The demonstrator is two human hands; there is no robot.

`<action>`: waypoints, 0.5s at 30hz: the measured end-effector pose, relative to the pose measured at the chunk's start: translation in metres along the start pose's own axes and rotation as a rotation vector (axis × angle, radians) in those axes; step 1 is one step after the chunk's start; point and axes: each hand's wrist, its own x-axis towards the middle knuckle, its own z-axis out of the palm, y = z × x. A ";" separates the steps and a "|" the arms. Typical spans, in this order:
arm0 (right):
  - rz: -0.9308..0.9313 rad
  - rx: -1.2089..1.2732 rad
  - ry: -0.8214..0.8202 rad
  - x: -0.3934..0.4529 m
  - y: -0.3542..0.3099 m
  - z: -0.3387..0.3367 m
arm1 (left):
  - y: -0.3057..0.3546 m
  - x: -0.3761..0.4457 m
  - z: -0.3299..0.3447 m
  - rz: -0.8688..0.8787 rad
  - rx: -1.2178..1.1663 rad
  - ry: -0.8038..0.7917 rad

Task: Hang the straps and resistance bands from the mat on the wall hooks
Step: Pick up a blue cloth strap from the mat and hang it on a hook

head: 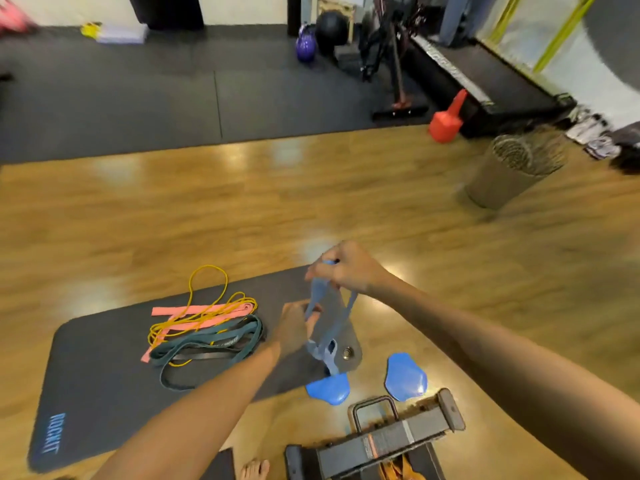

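A dark grey mat [104, 368] lies on the wooden floor. On it sits a tangle of bands: a thin yellow band [207, 292], a flat pink strap [204, 311] and a dark teal band [207, 344]. My right hand [346, 271] is shut on the top of a light blue strap [327, 327], lifted above the mat's right end. My left hand [294, 329] grips the same blue strap lower down. The strap's lower loops hang just over the mat near a metal eyelet. No wall hooks are in view.
Two blue sliding discs [329, 389] [405, 375] lie on the floor by the mat's right end. A weight bench or rack [391, 441] stands at the bottom. A mesh bin [512, 171], a red kettlebell [446, 119], a purple kettlebell [306, 46] and a treadmill [485, 84] stand farther off.
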 end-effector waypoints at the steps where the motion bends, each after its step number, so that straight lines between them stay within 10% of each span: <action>1: 0.012 0.006 0.054 -0.008 -0.022 -0.014 | 0.012 -0.005 -0.012 0.002 -0.003 0.003; 11: 0.183 -0.418 0.138 -0.073 -0.127 -0.081 | 0.140 0.015 -0.151 0.146 0.019 -0.089; 15: 0.197 -0.197 0.138 -0.087 -0.139 -0.055 | 0.218 0.020 -0.189 0.341 0.270 -0.351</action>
